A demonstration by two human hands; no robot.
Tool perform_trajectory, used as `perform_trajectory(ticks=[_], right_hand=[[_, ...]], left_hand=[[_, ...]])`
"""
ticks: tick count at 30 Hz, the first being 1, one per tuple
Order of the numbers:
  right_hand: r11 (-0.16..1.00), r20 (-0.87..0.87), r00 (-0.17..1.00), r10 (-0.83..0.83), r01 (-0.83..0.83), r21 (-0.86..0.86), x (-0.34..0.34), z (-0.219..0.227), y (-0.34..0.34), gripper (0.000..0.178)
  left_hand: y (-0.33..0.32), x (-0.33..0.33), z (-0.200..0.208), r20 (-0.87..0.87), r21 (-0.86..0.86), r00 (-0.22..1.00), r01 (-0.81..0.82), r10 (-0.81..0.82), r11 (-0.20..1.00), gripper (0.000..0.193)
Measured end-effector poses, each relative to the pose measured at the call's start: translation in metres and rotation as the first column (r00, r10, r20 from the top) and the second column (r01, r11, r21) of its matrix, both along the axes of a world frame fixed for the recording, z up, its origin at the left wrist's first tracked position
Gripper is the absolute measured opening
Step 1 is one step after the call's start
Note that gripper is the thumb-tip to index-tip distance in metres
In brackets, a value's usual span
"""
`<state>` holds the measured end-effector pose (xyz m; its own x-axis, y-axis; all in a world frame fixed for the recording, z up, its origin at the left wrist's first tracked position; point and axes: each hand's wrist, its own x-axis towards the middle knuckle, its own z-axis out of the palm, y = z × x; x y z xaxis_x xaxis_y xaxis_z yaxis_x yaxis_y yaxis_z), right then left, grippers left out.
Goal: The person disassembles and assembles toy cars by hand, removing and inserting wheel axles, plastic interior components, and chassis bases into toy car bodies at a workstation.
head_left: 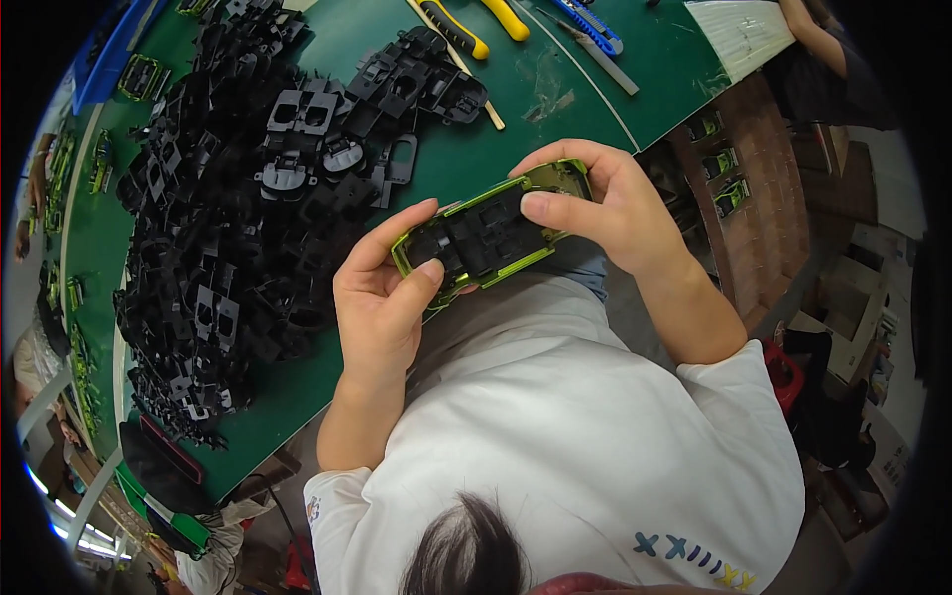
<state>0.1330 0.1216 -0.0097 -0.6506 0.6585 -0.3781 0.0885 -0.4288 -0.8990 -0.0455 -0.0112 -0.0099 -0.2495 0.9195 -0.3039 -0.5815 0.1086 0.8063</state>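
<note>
Between my two hands I hold a toy car body (506, 260), a lime-green shell with a black plastic part set inside it. My left hand (382, 293) grips its left end, the thumb pressing on the black part (486, 236) and the fingers around the rim. At the other end my right hand (605, 208) is closed on the shell, its thumb lying over the inner side. The car body is tilted above my lap, near the edge of the green table. How firmly the black part sits in the shell I cannot tell.
A large heap of black plastic parts (218, 228) covers the table's left side. Yellow-handled pliers (461, 30), a wooden stick (491, 104) and a blue cutter (595, 35) lie at the back. More green car bodies rest in a brown carton (764, 198) at right. Other people are nearby.
</note>
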Motion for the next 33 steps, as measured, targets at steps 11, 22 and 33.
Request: perform_trajectory(ticks=[11,22,33], right_hand=[[1.000,-0.019,1.000,-0.011,0.011,0.016,-0.003,-0.002,-0.001,0.021],[0.994,-0.112,0.992,-0.065,0.074,0.079,0.020,0.005,0.009,0.034],[0.636,-0.002,0.854,-0.520,0.389,0.666,0.082,-0.013,0.102,0.018]], left_hand=[[-0.002,-0.003,-0.002,-0.016,0.009,1.000,0.013,-0.013,1.000,0.042],[0.003,-0.004,-0.007,-0.037,-0.003,0.999,-0.009,0.009,1.000,0.047],[0.003,0.000,-0.009,-0.066,0.001,0.997,-0.035,0.035,0.999,0.044]])
